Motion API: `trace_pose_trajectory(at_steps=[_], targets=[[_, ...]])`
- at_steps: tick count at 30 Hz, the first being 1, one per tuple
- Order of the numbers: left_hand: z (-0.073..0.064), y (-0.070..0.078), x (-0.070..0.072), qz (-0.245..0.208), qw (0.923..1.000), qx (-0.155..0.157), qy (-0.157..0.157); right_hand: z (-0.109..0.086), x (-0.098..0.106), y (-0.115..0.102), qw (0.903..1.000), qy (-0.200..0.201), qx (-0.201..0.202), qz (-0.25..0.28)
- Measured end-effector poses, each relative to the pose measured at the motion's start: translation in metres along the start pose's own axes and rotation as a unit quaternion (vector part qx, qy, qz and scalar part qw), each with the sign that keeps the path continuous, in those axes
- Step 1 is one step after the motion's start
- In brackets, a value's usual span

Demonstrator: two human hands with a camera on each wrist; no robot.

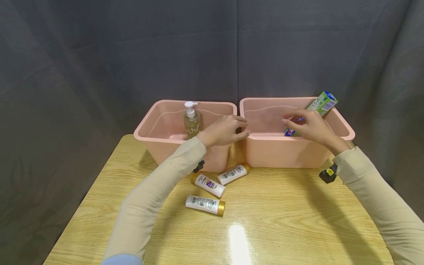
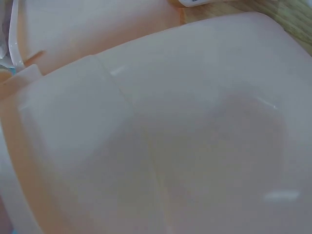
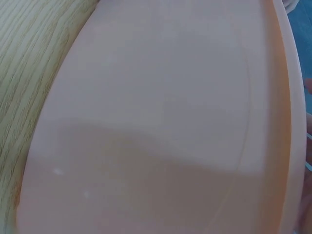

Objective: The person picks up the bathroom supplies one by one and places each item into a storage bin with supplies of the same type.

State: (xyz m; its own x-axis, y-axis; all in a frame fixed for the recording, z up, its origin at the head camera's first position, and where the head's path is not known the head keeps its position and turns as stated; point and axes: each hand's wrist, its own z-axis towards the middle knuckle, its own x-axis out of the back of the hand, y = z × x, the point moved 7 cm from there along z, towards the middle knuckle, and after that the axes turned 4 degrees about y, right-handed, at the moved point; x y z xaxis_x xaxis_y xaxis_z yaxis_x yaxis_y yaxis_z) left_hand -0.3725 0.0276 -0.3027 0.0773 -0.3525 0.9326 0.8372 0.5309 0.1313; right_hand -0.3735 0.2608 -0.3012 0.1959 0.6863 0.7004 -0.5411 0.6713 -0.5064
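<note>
My left hand point(image 1: 225, 130) reaches over the left pink bin point(image 1: 185, 142), its fingertips overlapping the left rim of the right pink bin point(image 1: 281, 152). Finger and thumb are apart, with nothing visible between them. Over the right bin, my right hand point(image 1: 311, 127) has its thumb and fingers spread and bent, nothing seen between them. Just behind it, a green toothpaste box point(image 1: 321, 104) leans up past the bin's rim. A blue-ended part of a box point(image 1: 290, 131) shows below the fingers. Part of my right hand appears at the edge of the right wrist view.
A pump bottle point(image 1: 192, 121) stands in the left bin. In front of the bins lie three white tubes with gold caps: one point(image 1: 233, 175) nearest the bins, another point(image 1: 209, 185) beside it and a third point(image 1: 202, 203) closer to me. All rest on a wooden table point(image 1: 278, 221).
</note>
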Motion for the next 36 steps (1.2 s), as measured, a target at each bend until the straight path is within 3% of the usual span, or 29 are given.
trace_pose_trajectory(at_steps=[7,22,28,36], targets=[[-0.004,-0.003,0.007,-0.015,0.9995,-0.004,0.027,0.003,-0.003,-0.011,0.9987,0.016,0.046,-0.012],[-0.015,-0.009,0.022,-0.023,0.9969,-0.008,0.075,0.007,-0.012,-0.034,0.9959,0.001,0.084,-0.033],[-0.021,-0.012,0.028,-0.021,0.9951,-0.008,0.097,0.008,-0.017,-0.038,0.9947,-0.01,0.087,-0.054],[-0.032,-0.018,0.032,-0.004,0.9949,0.011,0.1,0.01,-0.024,-0.045,0.9925,-0.022,0.086,-0.084]])
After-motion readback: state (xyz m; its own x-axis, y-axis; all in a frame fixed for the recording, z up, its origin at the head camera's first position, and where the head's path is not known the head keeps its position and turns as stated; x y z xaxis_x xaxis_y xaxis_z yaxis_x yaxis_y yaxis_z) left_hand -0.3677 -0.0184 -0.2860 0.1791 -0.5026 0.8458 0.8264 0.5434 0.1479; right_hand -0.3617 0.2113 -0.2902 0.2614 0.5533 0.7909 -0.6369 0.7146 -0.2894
